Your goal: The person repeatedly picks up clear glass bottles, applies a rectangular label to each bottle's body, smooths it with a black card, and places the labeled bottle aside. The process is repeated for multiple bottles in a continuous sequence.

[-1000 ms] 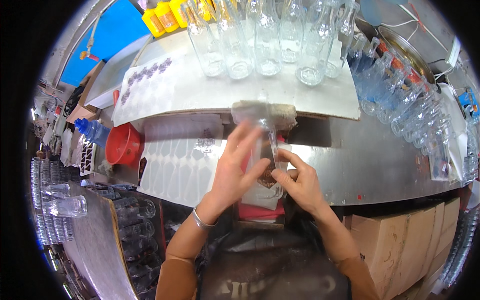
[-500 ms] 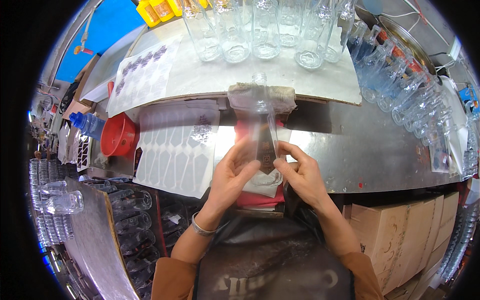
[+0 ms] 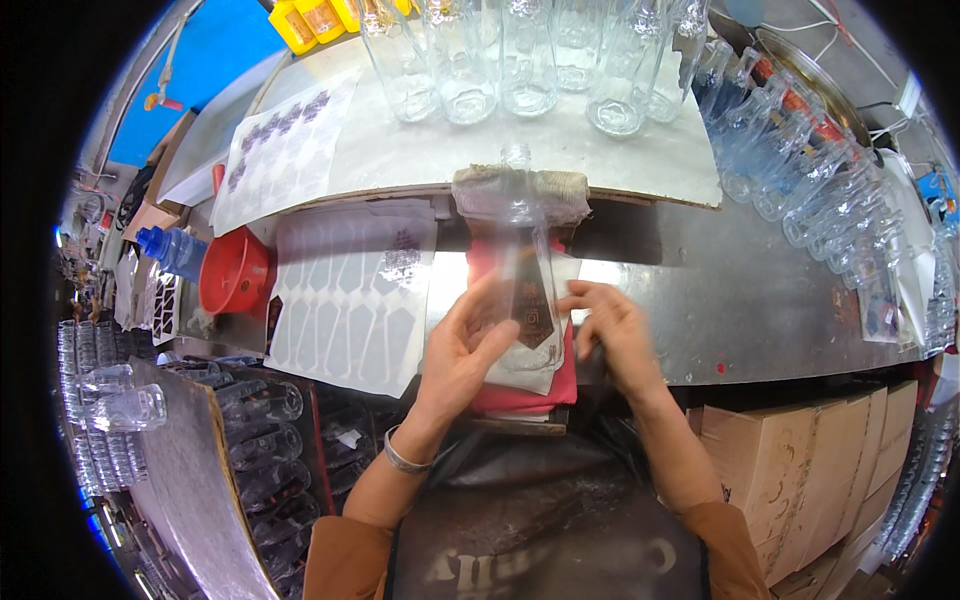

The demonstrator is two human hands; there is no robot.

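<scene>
A clear glass bottle lies in front of me with its neck pointing away, resting on a cloth-wrapped support. A dark kite-shaped decal with reddish marks sits on its upper side. My left hand grips the bottle's left side, thumb on top near the decal's edge. Off the bottle's right side, my right hand is slightly blurred, its index finger stretched toward the glass and the others loosely bent, with nothing seen in it. Red cloth and white paper lie beneath the bottle.
Decal sheets lie to the left, beside a red bucket. Upright glass bottles stand on the raised shelf ahead. More bottles line the metal bench's right side. Cardboard boxes are stacked lower right; a bottle crate is lower left.
My right hand has come off the bottle and moved slightly right, its thumb no longer on the decal's lower edge. My left hand stays in place on the bottle.
</scene>
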